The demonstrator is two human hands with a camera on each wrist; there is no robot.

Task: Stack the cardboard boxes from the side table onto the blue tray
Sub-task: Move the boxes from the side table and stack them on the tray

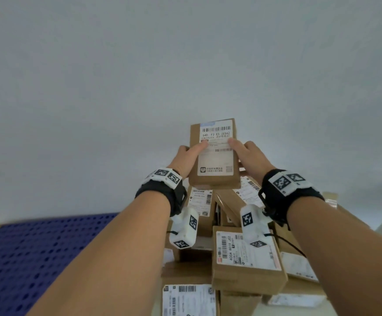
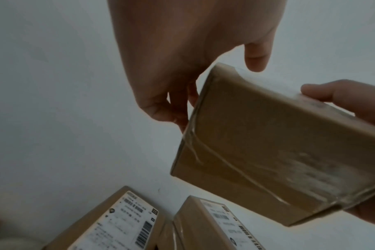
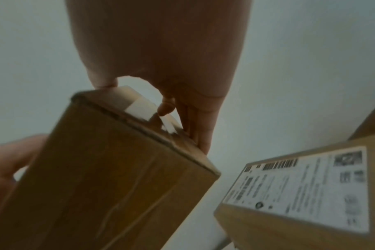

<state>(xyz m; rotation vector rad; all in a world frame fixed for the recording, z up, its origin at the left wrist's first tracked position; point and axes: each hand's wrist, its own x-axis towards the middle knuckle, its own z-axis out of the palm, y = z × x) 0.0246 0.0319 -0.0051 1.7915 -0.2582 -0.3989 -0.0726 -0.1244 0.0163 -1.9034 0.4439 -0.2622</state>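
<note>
A small cardboard box (image 1: 215,160) with a white shipping label is held up between both hands, above a pile of boxes (image 1: 247,258). My left hand (image 1: 188,156) grips its left side, thumb on the label. My right hand (image 1: 247,153) grips the right side, its thumb also on the label. In the left wrist view, the left hand's fingers (image 2: 178,110) lie against the edge of the taped box (image 2: 268,152). In the right wrist view, the right hand's fingers (image 3: 199,135) run down the end of the box (image 3: 107,177). The perforated blue tray (image 1: 26,258) lies at the lower left.
Several labelled cardboard boxes lie stacked loosely under my hands, right of the blue tray; two show in the left wrist view (image 2: 118,225) and one in the right wrist view (image 3: 300,194). A plain pale wall (image 1: 185,65) fills the background.
</note>
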